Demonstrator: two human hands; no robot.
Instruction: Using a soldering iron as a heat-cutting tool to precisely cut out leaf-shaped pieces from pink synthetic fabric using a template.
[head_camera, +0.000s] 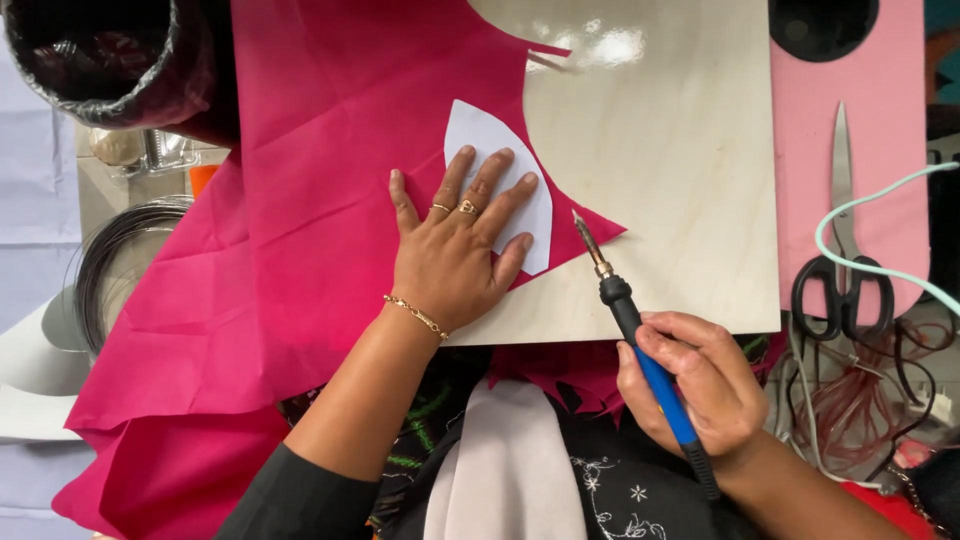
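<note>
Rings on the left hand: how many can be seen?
2: a thin ring and a wider ring on neighbouring fingers of the left hand. Others may be hidden.

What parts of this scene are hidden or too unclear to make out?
Head view only:
- White paper petal-shaped template: its lower left part is covered by the left hand.
- Blue-handled hot cutting tool: its grip is wrapped by the right hand.
- Black round bin: cut off by the top edge.
- Black-handled scissors: one loop crossed by a pale green cord.
- Magenta fabric sheet: cut off at the bottom edge.
</note>
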